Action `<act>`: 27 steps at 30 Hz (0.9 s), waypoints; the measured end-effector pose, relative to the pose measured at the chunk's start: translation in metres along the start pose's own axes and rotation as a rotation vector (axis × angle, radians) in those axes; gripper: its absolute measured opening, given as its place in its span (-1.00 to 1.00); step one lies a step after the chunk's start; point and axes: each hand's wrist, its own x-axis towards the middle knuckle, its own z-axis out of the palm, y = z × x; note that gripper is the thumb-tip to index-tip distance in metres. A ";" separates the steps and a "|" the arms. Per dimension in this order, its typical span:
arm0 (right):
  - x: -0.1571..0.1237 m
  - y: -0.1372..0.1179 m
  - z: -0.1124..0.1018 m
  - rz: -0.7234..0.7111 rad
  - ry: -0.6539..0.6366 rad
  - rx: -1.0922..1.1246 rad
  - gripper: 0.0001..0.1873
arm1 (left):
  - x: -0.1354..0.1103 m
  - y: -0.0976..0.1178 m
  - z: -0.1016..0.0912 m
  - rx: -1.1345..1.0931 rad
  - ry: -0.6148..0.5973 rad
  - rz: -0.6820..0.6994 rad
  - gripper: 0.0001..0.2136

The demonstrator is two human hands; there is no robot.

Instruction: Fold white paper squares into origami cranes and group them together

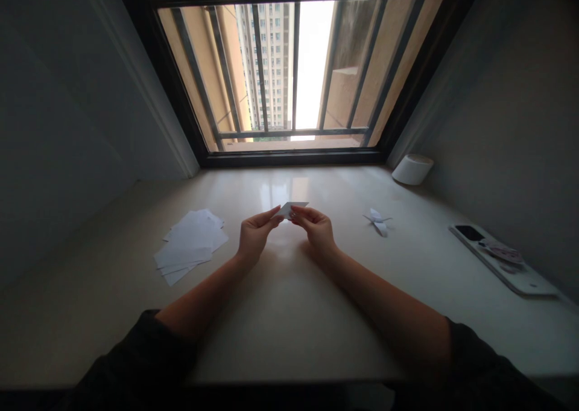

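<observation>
Nearest, dark sleeves [140, 350] are seen, with bare forearms extended over a pale, glossy work surface [280, 320]. At far right, a white phone [488, 260] is laid face down near the wall, its dark camera block turned toward the window; a patterned item on its back is too blurred to be identified. Left of the arms, loose white sheets [192, 239] are heaped in an uneven fan, corners overlapping. On the right, a small winged figure of white paper [377, 221] is rested on the surface, thin points spread outward. Between these, a folded paper [286, 209] is held at mid-surface, pinched at its left part between thumb and fingers of the left hand [256, 233] and toward its right part by the right hand [319, 227]. Its long axis is run side to side, roughly parallel to the window sill; a sharp tip is pointed right, past the right fingertips. The piece is small, flat and pale grey-white, straight along its upper edge; its lower outline is partly hidden by fingers. Beyond, a white cylinder [412, 169] is placed by the right wall. Farthest, a dark-framed window [289, 159] is crossed by bars, a tall building [274, 67] being visible outside.
</observation>
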 end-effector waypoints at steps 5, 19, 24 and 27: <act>0.000 -0.002 0.000 -0.006 0.011 -0.024 -0.72 | -0.001 0.001 0.001 -0.037 -0.010 -0.034 -0.63; -0.002 -0.006 0.002 -0.056 -0.020 -0.084 -0.76 | -0.002 0.003 0.000 -0.003 -0.085 -0.033 -0.55; -0.003 -0.006 0.002 -0.078 -0.064 -0.096 -0.81 | -0.002 0.004 -0.001 0.008 -0.095 -0.085 -0.58; -0.004 -0.006 0.002 -0.053 -0.075 -0.070 -0.81 | -0.001 0.003 -0.002 0.004 -0.083 -0.078 -0.60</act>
